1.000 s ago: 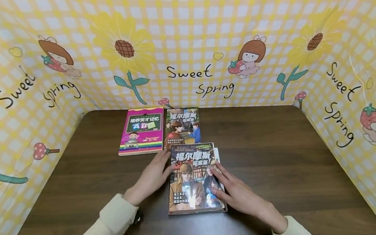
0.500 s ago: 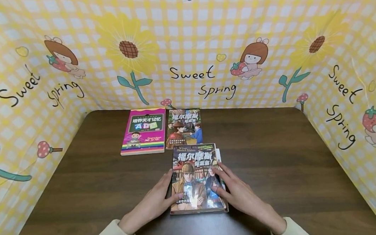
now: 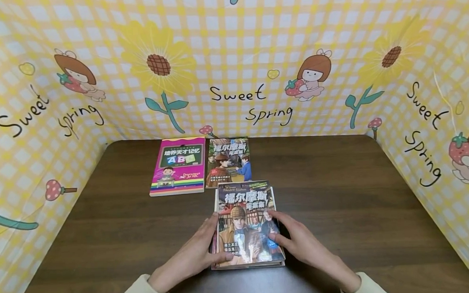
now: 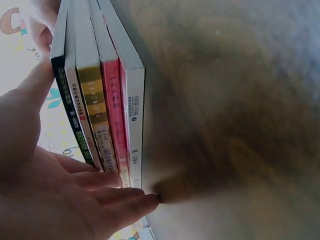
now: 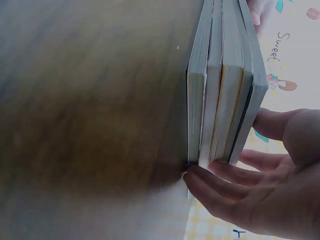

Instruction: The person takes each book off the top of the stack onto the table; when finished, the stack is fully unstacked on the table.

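Note:
A stack of several books (image 3: 244,228) lies flat near the table's front. Its top cover shows a person in a checked cap and brown coat. My left hand (image 3: 192,250) holds the stack's left side, thumb over the front left of the cover. In the left wrist view, its fingers (image 4: 130,207) lie along dark, gold, red and white spines (image 4: 112,95). My right hand (image 3: 309,246) grips the opposite side, thumb on the cover. The right wrist view has its fingertips (image 5: 192,176) down by the lowest book, against the pale page edges (image 5: 227,100).
Behind the stack, a pink ABC book (image 3: 177,167) and another comic-style book (image 3: 228,162) lie side by side at the back of the dark wooden table (image 3: 328,181). A yellow checked cloth (image 3: 233,40) with flowers encloses the back and sides.
My left hand has drawn back from the stack's upper left corner to its lower left side, thumb now on the cover. The top book has shifted slightly right; the right hand stays alongside.

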`<act>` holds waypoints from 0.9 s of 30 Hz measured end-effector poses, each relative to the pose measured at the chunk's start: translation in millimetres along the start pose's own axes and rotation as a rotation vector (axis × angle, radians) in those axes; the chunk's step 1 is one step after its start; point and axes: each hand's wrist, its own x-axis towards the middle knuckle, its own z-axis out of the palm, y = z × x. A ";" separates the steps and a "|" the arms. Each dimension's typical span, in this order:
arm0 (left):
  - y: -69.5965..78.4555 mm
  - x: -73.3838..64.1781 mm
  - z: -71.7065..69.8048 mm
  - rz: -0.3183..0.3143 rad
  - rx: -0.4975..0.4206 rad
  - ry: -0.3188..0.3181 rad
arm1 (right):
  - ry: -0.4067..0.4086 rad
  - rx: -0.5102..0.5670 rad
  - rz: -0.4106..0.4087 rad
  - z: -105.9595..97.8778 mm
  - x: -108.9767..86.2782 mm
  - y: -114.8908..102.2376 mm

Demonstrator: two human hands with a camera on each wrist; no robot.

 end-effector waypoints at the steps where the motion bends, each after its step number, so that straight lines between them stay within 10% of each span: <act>1: -0.2 -0.3 0.1 0.012 0.003 0.000 | 0.007 0.015 0.001 -0.3 0.1 0.6; 27: 10.2 -5.7 0.0 0.045 0.097 -0.019 | -0.052 0.586 0.339 -40.3 5.4 11.2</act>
